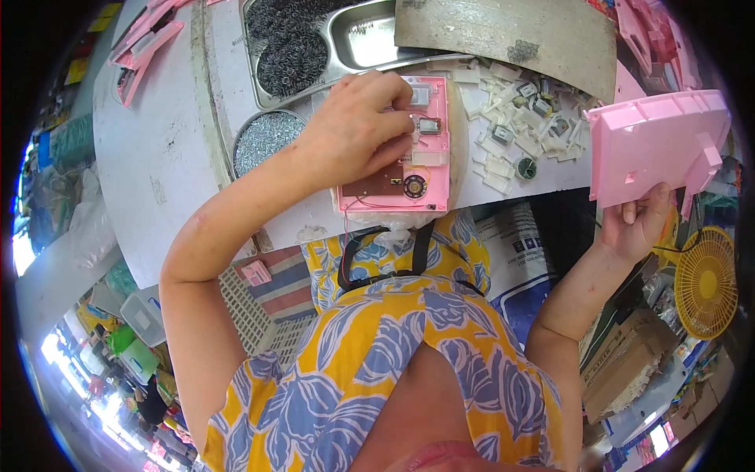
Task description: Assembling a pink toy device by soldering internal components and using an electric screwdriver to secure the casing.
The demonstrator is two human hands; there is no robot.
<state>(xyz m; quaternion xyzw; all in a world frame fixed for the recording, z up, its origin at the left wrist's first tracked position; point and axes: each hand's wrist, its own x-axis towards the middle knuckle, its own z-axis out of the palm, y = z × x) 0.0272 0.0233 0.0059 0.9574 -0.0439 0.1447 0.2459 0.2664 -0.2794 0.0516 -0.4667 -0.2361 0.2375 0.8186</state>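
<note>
— Pink case [443, 138] at the near edge of the table [153, 149], and the left hand [358, 130] is right over its left half! What's in those fingers?
— Can't tell from here! They're curled in over the middle of the case, hiding whatever they touch.
— And the right hand [638, 224]?
— That one's holding! A pink cover [653, 145], well right of the case, gripped at its lower edge, so most of it reaches out beyond the fingers.
— Room around the case?
— Tight! Metal tray [366, 43] just past its far side, bowl [236, 149] of screws [267, 140] to its left, white plastic pieces [503, 126] crowding its right.
— Anywhere open?
— Yes, a broad bare stretch of table, well left of the case, past the bowl!
</note>
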